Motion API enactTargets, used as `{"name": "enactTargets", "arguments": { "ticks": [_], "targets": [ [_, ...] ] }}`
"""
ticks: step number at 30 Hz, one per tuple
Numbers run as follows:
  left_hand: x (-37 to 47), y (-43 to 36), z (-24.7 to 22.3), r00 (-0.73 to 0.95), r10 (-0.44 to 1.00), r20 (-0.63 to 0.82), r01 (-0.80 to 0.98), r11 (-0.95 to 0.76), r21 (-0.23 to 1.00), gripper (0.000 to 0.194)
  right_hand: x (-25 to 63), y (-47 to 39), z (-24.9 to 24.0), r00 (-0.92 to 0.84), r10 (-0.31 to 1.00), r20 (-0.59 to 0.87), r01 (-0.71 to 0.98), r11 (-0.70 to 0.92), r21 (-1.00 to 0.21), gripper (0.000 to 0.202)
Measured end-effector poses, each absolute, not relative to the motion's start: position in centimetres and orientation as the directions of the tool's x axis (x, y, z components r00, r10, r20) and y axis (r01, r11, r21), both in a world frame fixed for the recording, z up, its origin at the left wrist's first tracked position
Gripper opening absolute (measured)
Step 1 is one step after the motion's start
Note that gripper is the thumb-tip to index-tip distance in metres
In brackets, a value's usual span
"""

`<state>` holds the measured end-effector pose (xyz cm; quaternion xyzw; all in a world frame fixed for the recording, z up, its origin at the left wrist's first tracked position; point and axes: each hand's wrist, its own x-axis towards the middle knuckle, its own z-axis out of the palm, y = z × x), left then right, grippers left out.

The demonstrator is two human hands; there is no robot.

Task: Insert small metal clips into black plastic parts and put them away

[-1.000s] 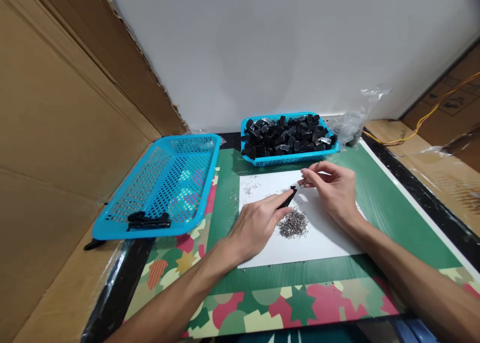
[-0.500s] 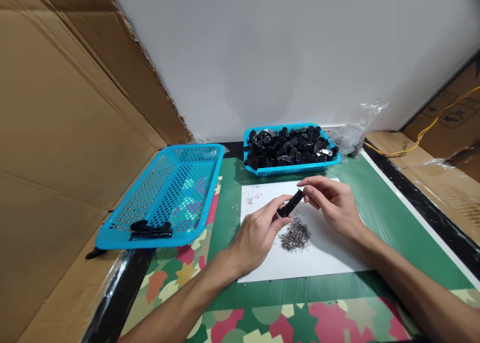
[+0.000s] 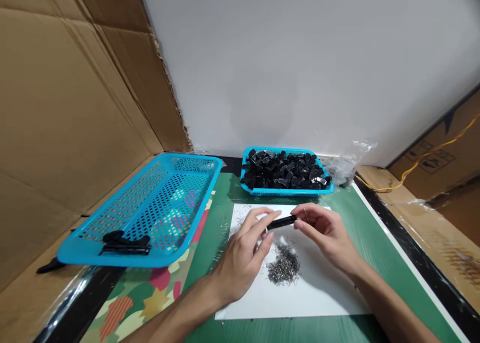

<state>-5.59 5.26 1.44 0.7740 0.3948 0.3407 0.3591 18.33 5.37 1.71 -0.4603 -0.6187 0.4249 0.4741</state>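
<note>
Between my two hands, above a white sheet (image 3: 315,295), is a slim black plastic piece (image 3: 282,222), lying nearly level. My left hand (image 3: 245,248) grips its left end between thumb and fingers. At its right end, my right hand (image 3: 326,233) pinches with thumb and forefinger; a thin metallic bit (image 3: 306,214) shows by those fingertips. A pile of small metal pieces (image 3: 284,266) rests on the sheet just below the hands. More small metal pieces lie near the sheet's upper left corner, partly behind my left hand.
A blue basket (image 3: 287,193) full of black parts stands at the back by a clear plastic bag (image 3: 343,170). Another blue basket (image 3: 195,228) at the left holds a few black pieces (image 3: 125,243). Cardboard (image 3: 75,98) rises at the left.
The black piece has turned from slanted to nearly level. My left fingers have shifted along it, and my right fingertips now touch its right end. The whole view has tilted slightly upward.
</note>
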Motion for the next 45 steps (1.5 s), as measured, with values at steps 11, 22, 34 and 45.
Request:
{"name": "enactTargets", "arguments": {
  "ticks": [11,22,34,45],
  "targets": [
    [-5.6,5.2,1.1,0.298,0.874,0.383,0.398,-0.479,0.783,0.026,22.4,11.9,6.5,0.037,0.82,0.571,0.823,0.299,-0.483,0.03],
    [-11.3,5.7,7.2,0.317,0.854,0.413,0.763,-0.488,0.424,0.024,23.0,7.4,3.6,-0.389,0.643,0.66,0.766,0.624,-0.156,0.029],
    [-26.8,6.7,12.4,0.049,0.94,-0.338,0.987,0.005,0.159,0.013,22.4,5.9,-1.4,-0.503,0.782,0.369,0.731,0.612,-0.302,0.035],
    [-26.7,8.0,12.1,0.107,0.748,-0.655,0.975,0.048,0.215,0.039,20.9,4.8,0.8,-0.523,0.848,0.087,0.631,0.454,-0.63,0.035]
  ]
}}
